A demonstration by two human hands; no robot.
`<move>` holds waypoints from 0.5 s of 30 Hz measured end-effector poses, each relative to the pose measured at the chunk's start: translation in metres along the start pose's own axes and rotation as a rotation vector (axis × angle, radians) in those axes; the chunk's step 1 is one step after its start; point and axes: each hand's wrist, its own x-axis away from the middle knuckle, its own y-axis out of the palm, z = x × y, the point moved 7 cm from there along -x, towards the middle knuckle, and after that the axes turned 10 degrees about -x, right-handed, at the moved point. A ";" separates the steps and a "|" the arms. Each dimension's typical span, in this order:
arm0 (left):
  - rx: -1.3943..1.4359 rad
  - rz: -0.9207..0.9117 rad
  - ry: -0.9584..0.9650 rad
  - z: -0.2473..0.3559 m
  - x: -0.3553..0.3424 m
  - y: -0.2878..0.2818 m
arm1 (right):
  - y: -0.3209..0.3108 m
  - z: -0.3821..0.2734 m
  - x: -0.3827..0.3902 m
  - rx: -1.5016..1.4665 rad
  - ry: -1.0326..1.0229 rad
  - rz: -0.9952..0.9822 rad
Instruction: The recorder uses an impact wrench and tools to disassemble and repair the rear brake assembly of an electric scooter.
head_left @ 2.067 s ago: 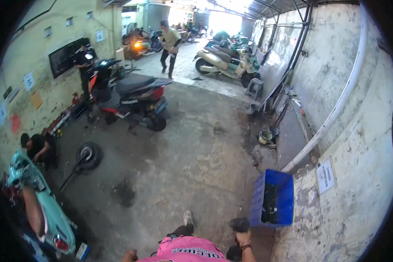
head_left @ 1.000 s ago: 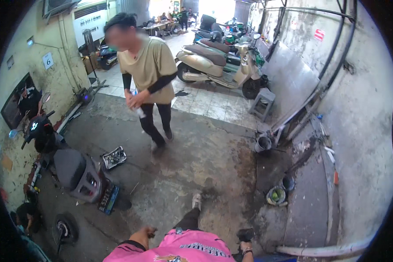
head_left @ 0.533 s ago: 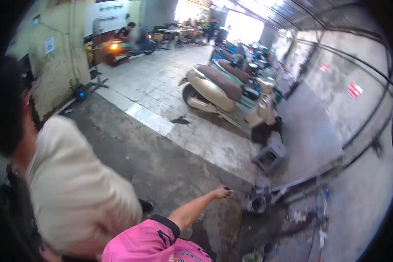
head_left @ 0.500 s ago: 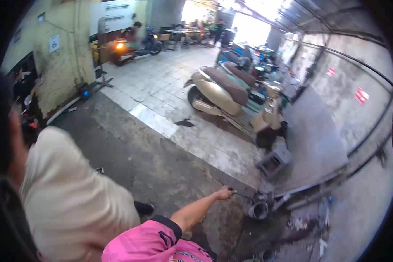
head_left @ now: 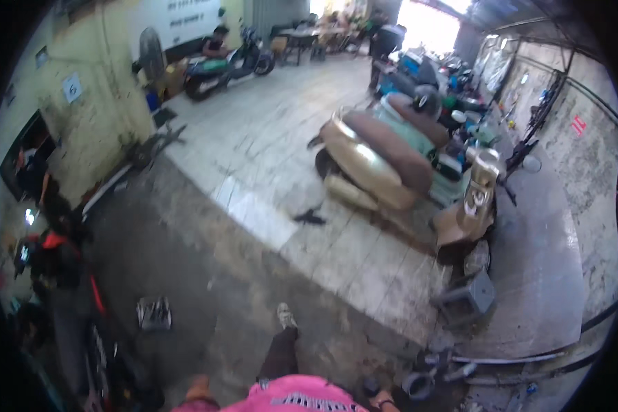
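Note:
At the lower edge, my left hand (head_left: 199,384) hangs left of my pink shirt (head_left: 302,391), blurred, its fingers not clear. My right hand (head_left: 381,398) is closed on a small dark object (head_left: 371,384) that I cannot make out further, low beside the shirt. Just right of that hand stands a grey bucket (head_left: 417,386) among pipes (head_left: 501,360). My light shoe (head_left: 286,316) steps on the concrete floor ahead. A metal tray of small items (head_left: 154,312) lies farther left.
Scooters stand on the left (head_left: 62,275), in a row at right, led by a gold one (head_left: 357,165), and at the back (head_left: 230,69), where a person (head_left: 214,44) sits. A grey stool (head_left: 467,299) is beside a leaning metal sheet (head_left: 535,275). Tables (head_left: 302,34) stand far back.
The person in beige who passed close on my left is out of view. My outstretched arm has dropped to the lower edge. The scooters and stool appear nearer as I move forward.

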 end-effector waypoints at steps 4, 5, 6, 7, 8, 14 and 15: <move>0.439 -0.298 -0.292 -0.053 -0.055 -0.014 | -0.151 -0.148 -0.038 -0.105 -0.032 0.211; 0.496 -0.313 -0.308 -0.048 -0.090 -0.039 | -0.183 -0.189 -0.042 -0.116 -0.028 0.238; 0.524 -0.318 -0.302 -0.039 -0.136 -0.070 | -0.212 -0.229 -0.045 -0.124 -0.039 0.256; 0.540 -0.315 -0.297 -0.039 -0.179 -0.097 | -0.229 -0.266 -0.046 -0.132 -0.052 0.256; 0.548 -0.287 -0.276 -0.029 -0.239 -0.132 | -0.255 -0.304 -0.052 -0.143 -0.050 0.263; 1.326 0.292 0.145 0.055 -0.557 -0.552 | -0.341 -0.547 -0.112 -0.606 -0.152 0.271; 1.411 0.210 0.205 0.070 -0.572 -0.632 | -0.348 -0.584 -0.124 -0.618 -0.144 0.252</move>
